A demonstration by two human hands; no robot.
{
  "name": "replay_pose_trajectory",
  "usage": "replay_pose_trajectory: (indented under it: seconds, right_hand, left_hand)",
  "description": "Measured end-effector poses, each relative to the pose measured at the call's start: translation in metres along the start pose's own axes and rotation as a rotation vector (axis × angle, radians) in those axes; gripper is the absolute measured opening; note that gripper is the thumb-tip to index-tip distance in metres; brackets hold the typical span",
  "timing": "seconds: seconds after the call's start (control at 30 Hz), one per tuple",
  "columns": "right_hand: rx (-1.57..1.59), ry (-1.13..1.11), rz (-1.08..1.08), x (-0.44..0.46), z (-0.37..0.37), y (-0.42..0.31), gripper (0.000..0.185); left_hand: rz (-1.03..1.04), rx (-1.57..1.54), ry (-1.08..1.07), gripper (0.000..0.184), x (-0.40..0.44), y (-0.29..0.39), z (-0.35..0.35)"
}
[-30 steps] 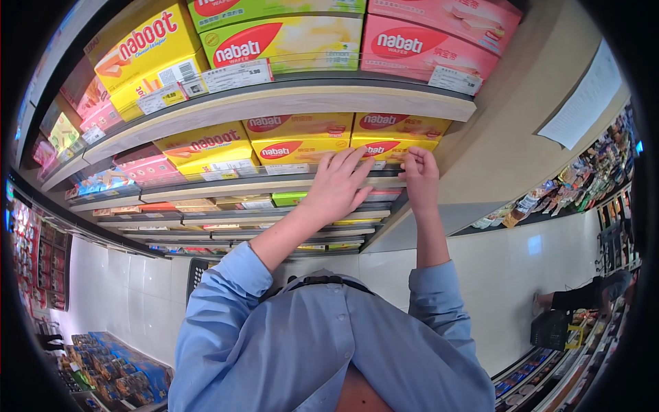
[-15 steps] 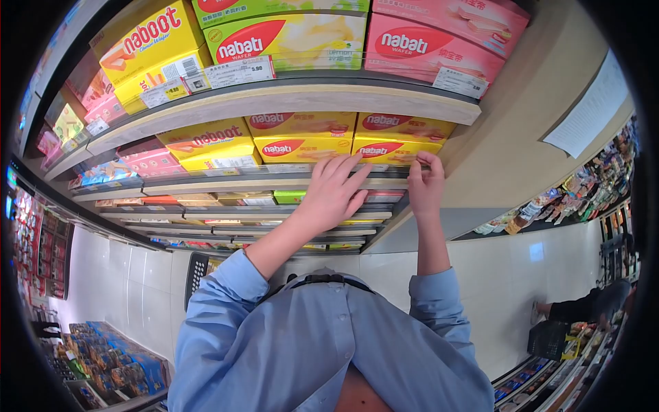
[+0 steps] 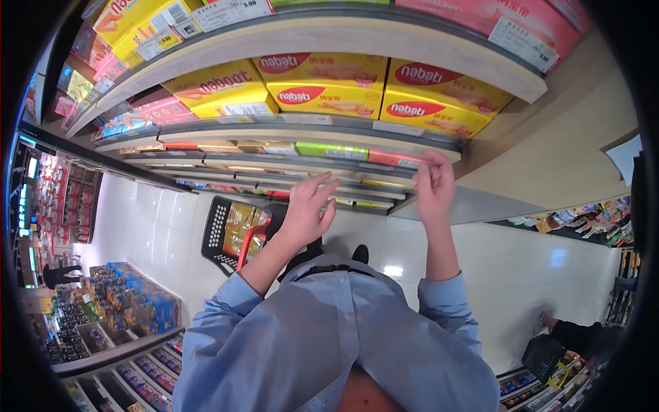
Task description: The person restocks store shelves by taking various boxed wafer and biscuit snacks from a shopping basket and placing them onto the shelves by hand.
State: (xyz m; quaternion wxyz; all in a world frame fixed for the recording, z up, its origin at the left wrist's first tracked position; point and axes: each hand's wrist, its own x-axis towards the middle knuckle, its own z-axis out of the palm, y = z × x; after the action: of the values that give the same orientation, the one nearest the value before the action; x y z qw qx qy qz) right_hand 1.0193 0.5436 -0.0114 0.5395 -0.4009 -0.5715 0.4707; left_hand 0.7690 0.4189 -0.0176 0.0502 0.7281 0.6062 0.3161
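Yellow Nabati wafer boxes [image 3: 434,118] stand side by side on a shelf [image 3: 288,134] in front of me. My left hand [image 3: 310,209] is below that shelf with its fingers spread, holding nothing. Further right, my right hand [image 3: 434,185] is raised near the shelf's right end, thumb and index finger near each other; whether anything small is between them I cannot make out. A yellow Naboot box [image 3: 223,88] sits left of the Nabati boxes.
On the floor at my left is a black basket [image 3: 218,230] with a red handle and yellow packages. A tan panel [image 3: 549,137] bounds the shelves on the right. Another person [image 3: 580,336] is at the lower right beside a dark basket [image 3: 542,357].
Both hands have moved away from the yellow boxes, the left one lower and further left. The view has shifted, and more of the floor basket shows.
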Motion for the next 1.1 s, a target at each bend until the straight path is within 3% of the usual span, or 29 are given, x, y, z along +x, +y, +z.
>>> replay_pose_trajectory:
  seconds: [0.17,0.37,0.57,0.67,0.77,0.87,0.97,1.07,1.1]
  right_hand:
    - [0.079,0.068,0.018,0.027,-0.002,-0.020,0.028]
    - [-0.035,0.057,0.074,0.018,0.004,-0.022,0.027]
    - [-0.306,0.194,0.046,0.025,0.023,-0.018,0.028]
    - [-0.237,0.217,0.056,0.026,0.027,-0.012,0.028]
    - [-0.365,0.311,-0.104,0.027,0.027,-0.006,0.026]
    - [-0.427,0.349,-0.087,0.030,0.027,-0.016,0.026]
    - [-0.783,0.399,-0.143,0.048,-0.012,0.001,0.022]
    - [-0.856,0.454,-0.176,0.051,-0.021,-0.010,0.020]
    - [-0.838,0.441,-0.076,0.044,-0.004,-0.035,0.022]
  left_hand:
    - [-0.062,-0.012,-0.033,0.044,-0.028,0.001,-0.005]
    - [-0.150,-0.101,-0.001,0.044,-0.073,-0.025,-0.028]
    - [-0.239,-0.207,0.030,0.040,-0.113,-0.066,-0.074]
    - [-0.341,-0.337,0.052,0.040,-0.142,-0.095,-0.084]
    - [-0.327,-0.328,0.034,0.039,-0.171,-0.123,-0.091]
    - [-0.346,-0.341,-0.013,0.039,-0.193,-0.137,-0.101]
    - [-0.325,-0.327,-0.067,0.039,-0.204,-0.146,-0.103]
    - [-0.355,-0.377,-0.105,0.038,-0.211,-0.143,-0.099]
    - [-0.349,-0.376,-0.117,0.038,-0.210,-0.140,-0.098]
